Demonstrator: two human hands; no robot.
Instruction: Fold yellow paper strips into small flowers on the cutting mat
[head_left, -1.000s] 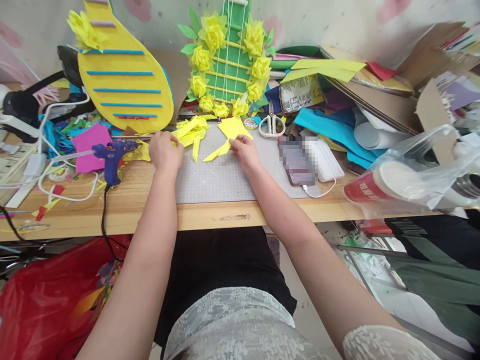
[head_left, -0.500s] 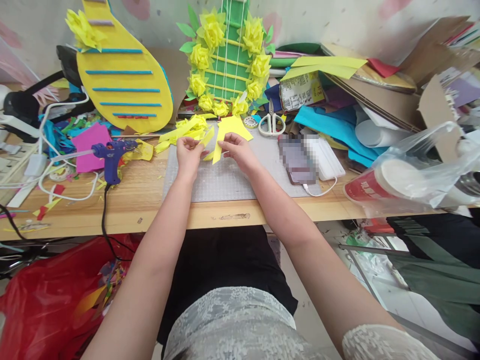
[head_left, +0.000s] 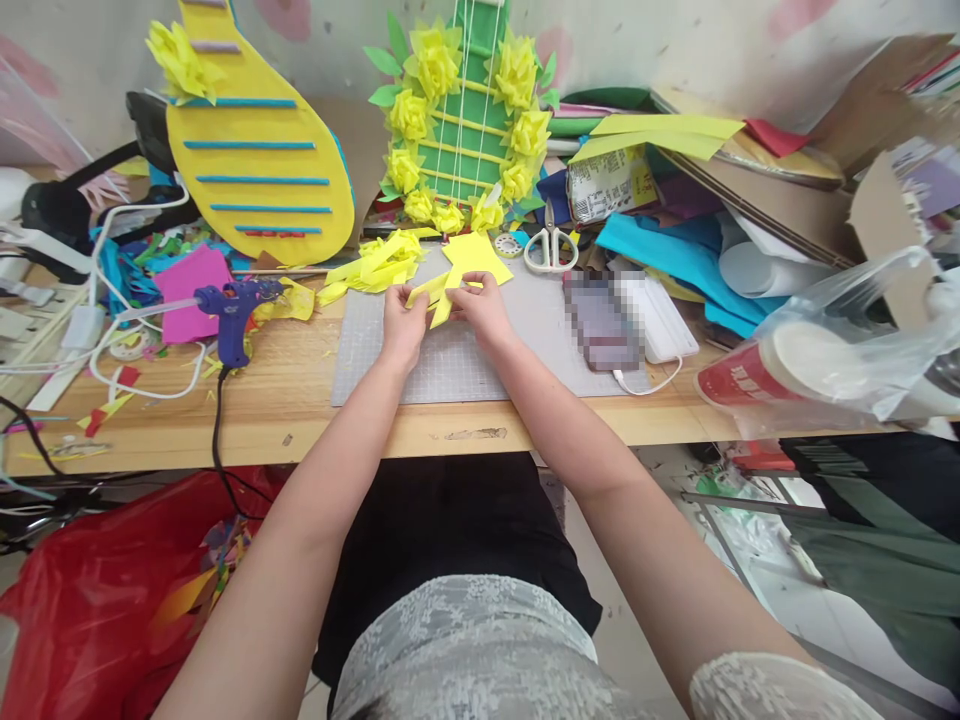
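My left hand [head_left: 405, 328] pinches one end of a yellow paper strip [head_left: 427, 290]. My right hand [head_left: 484, 308], close beside it, has its fingers closed on another yellow strip [head_left: 441, 312], which slants down to the left. The two strips cross or overlap between my fingertips; whether they touch I cannot tell. Under both hands lies a grey cutting mat [head_left: 555, 345]. Just behind my right hand is a flat piece of yellow paper [head_left: 484, 258], and a loose heap of cut yellow strips [head_left: 379, 265] lies behind my left.
White-handled scissors [head_left: 551, 255], a phone [head_left: 604, 320] and a white power bank [head_left: 656, 315] are on the right. A blue glue gun [head_left: 234, 325] stands left. Behind are a yellow lute-shaped piece [head_left: 262, 165] and a green flowered one [head_left: 469, 150]. A bagged cup [head_left: 739, 375] stands near the right edge.
My hands have come closer together, the left moving right toward the other. The strips, apart before, now cross between my fingers. The whole view has shifted slightly.
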